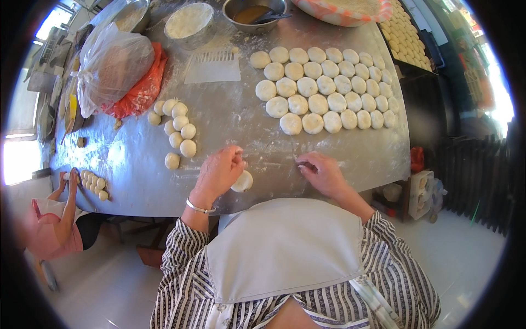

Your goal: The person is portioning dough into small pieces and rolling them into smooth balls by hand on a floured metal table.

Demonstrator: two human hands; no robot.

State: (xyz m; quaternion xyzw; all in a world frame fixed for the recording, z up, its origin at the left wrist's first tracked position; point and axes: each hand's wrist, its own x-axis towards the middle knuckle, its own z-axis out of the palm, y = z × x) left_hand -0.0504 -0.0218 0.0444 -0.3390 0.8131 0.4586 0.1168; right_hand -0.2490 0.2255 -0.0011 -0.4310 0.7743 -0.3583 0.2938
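My left hand (pixel 220 170), with a silver bangle at its wrist, is over the metal table (pixel 263 160) with its fingers bent together. A round dough piece (pixel 242 181) lies beside and partly under it; whether the fingers touch it I cannot tell. To the right, my right hand (pixel 322 172) hovers at the table with curled fingers, and nothing is visible in them. Left of my left hand, several dough balls (pixel 188 148) form a loose cluster. Beyond my right hand, flattened round dough pieces (pixel 318 104) lie in close rows.
A slotted white plastic scraper (pixel 213 74) lies mid-table. Behind it stand a flour bowl (pixel 189 24) and a metal bowl of brown liquid (pixel 254 18). A knotted plastic bag (pixel 115 61) sits left, a filled tray (pixel 404 37) far right. At lower left, a co-worker's hands (pixel 72 177) work near dough balls.
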